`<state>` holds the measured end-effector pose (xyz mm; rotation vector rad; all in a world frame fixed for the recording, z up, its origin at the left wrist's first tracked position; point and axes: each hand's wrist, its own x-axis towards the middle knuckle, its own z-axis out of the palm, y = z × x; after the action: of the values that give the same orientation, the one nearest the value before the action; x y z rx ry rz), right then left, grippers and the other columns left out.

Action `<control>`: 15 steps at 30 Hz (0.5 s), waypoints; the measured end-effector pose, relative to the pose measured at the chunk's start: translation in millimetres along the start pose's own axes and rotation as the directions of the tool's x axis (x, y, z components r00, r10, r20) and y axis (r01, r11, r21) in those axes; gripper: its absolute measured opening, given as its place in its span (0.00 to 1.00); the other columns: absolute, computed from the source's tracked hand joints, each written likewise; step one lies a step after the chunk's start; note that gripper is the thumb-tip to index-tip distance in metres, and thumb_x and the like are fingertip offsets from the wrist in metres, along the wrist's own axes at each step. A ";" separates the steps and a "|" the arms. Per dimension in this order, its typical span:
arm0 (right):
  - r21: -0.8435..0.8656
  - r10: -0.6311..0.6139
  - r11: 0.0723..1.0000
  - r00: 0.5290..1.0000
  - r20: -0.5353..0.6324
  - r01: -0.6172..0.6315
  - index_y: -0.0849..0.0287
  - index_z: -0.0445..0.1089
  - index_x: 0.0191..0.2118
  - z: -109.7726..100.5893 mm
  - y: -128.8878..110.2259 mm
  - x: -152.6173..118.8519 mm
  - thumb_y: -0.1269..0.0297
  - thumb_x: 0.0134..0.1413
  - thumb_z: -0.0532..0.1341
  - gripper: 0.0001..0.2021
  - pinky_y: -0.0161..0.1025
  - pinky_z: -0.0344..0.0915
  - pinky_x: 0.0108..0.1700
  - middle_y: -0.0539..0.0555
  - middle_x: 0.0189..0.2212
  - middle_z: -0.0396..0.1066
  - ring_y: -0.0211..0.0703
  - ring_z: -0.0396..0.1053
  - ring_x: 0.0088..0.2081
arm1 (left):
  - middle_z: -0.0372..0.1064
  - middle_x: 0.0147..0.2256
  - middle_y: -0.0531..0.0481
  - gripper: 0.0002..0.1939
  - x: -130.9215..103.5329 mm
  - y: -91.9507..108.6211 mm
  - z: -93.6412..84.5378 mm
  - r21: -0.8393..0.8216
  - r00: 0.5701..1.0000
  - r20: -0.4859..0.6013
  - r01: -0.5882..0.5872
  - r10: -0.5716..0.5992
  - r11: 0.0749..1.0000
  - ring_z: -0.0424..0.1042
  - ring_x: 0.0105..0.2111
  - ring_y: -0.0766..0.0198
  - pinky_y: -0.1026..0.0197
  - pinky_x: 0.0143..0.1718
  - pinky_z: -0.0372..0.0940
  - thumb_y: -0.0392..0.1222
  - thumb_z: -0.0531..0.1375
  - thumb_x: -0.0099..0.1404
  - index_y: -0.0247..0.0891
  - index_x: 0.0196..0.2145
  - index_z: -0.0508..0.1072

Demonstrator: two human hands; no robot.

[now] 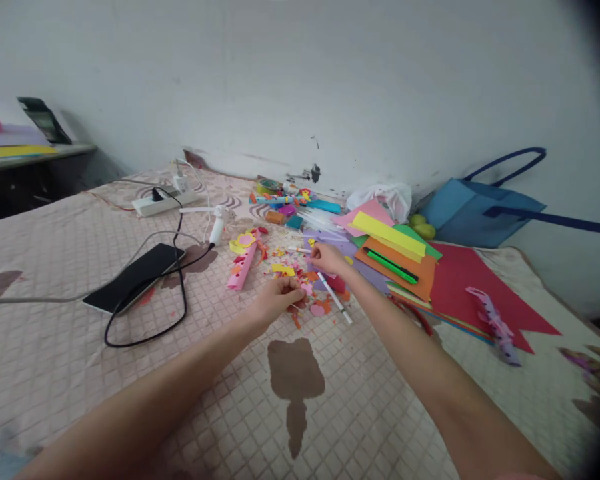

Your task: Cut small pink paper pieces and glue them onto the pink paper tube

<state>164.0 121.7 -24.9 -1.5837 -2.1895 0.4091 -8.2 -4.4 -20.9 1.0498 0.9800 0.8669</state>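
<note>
I've got both hands out over the bed (130, 373) now, right in the litter of paper scraps (300, 280). My left hand (279, 297) is curled in a loose fist, its grip pinched on a small pink cut-out (306, 289) at the fingertips. My right hand (327, 257) sits just beyond it and a touch to the right, fingers closed around a thin white pen (334, 297). The pen's long axis runs from that grip back toward me and rightward, its tip resting low on the bed just right of the left grip. So pen and cut-out are near but apart. Farther right of the right grip lies the stack of coloured paper (395, 250), well apart.
</note>
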 end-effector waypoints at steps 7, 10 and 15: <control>0.193 -0.006 0.981 0.998 -0.064 0.018 0.59 0.64 0.25 -14.6 -7.4 -17.5 0.72 0.43 0.60 0.03 0.34 0.58 0.29 0.49 0.22 0.68 0.38 0.65 0.25 | 0.70 0.26 0.50 0.14 1.7 -2.2 -3.6 -0.057 1.000 0.012 0.005 -0.005 0.998 0.68 0.24 0.71 0.65 0.29 0.63 0.46 0.64 0.51 0.33 0.27 0.67; 0.312 -0.015 0.949 0.998 -0.069 0.035 0.59 0.64 0.30 -30.5 -16.7 -47.5 0.67 0.47 0.59 0.03 0.34 0.62 0.29 0.49 0.25 0.69 0.37 0.67 0.26 | 0.70 0.26 0.50 0.15 -0.4 -1.6 -2.3 -0.064 0.999 0.031 0.012 -0.010 0.998 0.68 0.25 0.70 0.65 0.30 0.63 0.47 0.65 0.50 0.33 0.27 0.67; 0.587 -0.071 0.808 0.997 0.008 0.053 0.58 0.66 0.33 -49.0 -41.4 -112.3 0.63 0.50 0.58 0.05 0.33 0.62 0.28 0.50 0.28 0.68 0.36 0.66 0.27 | 0.70 0.26 0.49 0.14 -3.5 -4.1 3.3 -0.018 0.996 0.092 -0.014 0.016 1.000 0.68 0.24 0.69 0.64 0.28 0.62 0.47 0.64 0.51 0.34 0.26 0.67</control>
<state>184.0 2.1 19.9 -1.1575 -1.8609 0.9862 -5.8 -9.7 -23.4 1.0743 0.8867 0.8303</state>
